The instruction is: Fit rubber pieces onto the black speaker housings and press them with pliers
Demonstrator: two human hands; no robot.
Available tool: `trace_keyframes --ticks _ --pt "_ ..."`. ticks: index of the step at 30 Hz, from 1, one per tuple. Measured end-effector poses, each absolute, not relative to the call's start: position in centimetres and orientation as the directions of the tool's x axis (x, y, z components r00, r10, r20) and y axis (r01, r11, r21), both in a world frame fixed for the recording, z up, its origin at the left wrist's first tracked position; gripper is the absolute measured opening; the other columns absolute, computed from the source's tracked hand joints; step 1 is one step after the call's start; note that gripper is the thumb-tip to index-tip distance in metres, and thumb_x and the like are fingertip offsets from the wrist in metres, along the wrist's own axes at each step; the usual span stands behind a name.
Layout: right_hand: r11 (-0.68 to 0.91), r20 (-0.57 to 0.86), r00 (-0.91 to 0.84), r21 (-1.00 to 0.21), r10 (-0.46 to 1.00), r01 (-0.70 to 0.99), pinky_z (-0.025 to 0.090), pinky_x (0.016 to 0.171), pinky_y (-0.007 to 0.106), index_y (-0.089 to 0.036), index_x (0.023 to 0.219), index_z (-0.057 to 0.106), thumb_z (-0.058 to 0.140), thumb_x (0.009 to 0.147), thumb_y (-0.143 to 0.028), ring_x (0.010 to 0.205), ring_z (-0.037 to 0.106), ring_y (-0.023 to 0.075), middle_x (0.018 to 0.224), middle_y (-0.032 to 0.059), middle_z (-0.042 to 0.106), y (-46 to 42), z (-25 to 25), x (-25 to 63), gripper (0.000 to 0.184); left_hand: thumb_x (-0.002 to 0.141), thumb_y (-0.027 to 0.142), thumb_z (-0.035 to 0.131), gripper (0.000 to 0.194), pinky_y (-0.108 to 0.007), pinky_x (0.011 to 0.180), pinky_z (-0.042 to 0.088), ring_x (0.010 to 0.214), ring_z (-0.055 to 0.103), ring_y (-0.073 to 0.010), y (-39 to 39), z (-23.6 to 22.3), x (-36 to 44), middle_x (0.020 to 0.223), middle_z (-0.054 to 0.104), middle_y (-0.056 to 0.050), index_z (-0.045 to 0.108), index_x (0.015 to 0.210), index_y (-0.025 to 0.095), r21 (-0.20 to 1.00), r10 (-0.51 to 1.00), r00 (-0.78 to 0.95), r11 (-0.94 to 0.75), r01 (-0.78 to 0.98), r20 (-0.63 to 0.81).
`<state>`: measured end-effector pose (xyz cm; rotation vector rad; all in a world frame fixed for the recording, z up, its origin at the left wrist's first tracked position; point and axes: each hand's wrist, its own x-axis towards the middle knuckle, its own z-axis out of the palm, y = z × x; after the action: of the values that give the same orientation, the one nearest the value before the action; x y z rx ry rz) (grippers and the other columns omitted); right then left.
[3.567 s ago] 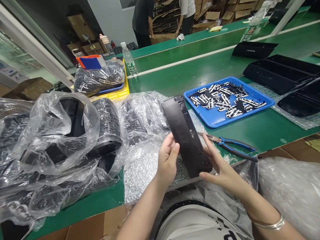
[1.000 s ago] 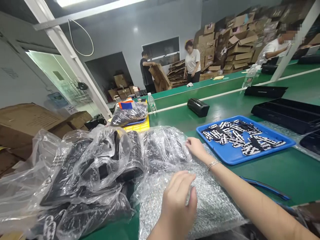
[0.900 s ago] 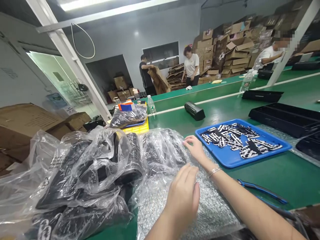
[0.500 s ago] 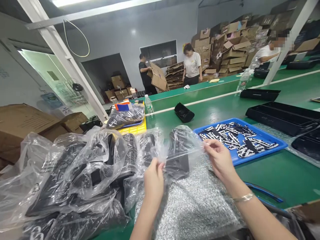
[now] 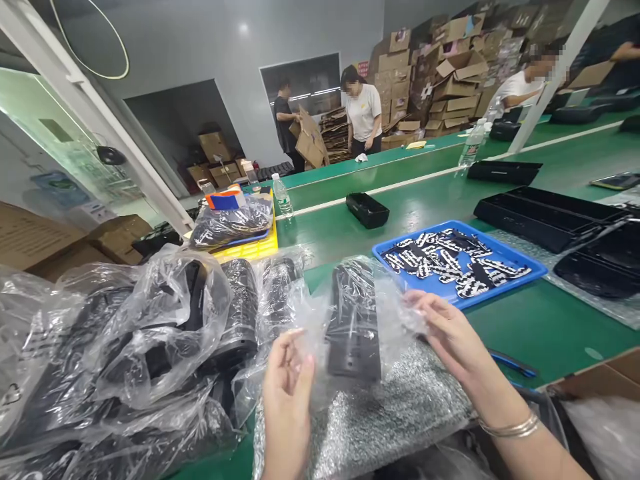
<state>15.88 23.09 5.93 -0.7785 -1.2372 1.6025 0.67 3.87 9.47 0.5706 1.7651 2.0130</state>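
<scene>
A black plastic housing (image 5: pixel 353 320) lies inside a clear plastic bag (image 5: pixel 316 320) on a silvery bubble-wrap sheet (image 5: pixel 385 413). My left hand (image 5: pixel 290 387) is at the bag's left side, its fingers loosely curled and the thumb apart from them. My right hand (image 5: pixel 447 340), with bracelets on the wrist, pinches the bag's right edge between thumb and fingers. Just beyond that hand sits a blue tray (image 5: pixel 537 270) of black-and-white striped pieces (image 5: pixel 445 260). Several bagged black parts (image 5: pixel 240 313) are heaped to the left of my left hand.
Farther back stand a black part (image 5: pixel 367 210), a water bottle (image 5: pixel 281 197) and a yellow tray (image 5: pixel 267 247) bearing a bag. Large black housings (image 5: pixel 545 213) lie at right. A blue-and-black tool (image 5: pixel 515 363) is beside my right wrist. Several people are across the green bench (image 5: pixel 320 230).
The bag's edge was stretched taut between both hands; now the bag lies flatter over the housing. My left hand has loosened its pinch. The view has shifted slightly.
</scene>
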Motion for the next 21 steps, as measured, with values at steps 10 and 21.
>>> trace_keyframes --ticks 10,21 --pt "0.134 0.204 -0.144 -0.912 0.968 -0.387 0.053 0.073 0.029 -0.022 0.058 0.063 0.086 0.060 -0.055 0.087 0.060 0.0202 0.089 0.0056 0.066 22.0 9.9 19.4 0.039 0.033 0.065 0.092 0.080 -0.016 0.063 0.046 0.091 0.056 -0.0181 1.5 9.1 -2.4 0.093 0.064 -0.003 0.067 0.095 0.020 0.961 0.185 -0.965 -0.174 -0.217 -0.184" --pt "0.165 -0.007 -0.631 -0.963 0.776 0.214 0.049 0.051 0.028 -0.019 0.077 0.068 0.058 0.079 -0.071 0.054 0.055 0.0176 0.061 0.0056 0.061 21.3 6.6 22.8 0.053 0.075 0.056 0.078 0.030 -0.022 0.063 0.049 0.074 0.054 -0.0143 -0.3 7.8 0.5 0.080 0.057 0.000 0.070 0.074 0.027 0.953 0.351 -0.889 -0.173 0.248 0.295"
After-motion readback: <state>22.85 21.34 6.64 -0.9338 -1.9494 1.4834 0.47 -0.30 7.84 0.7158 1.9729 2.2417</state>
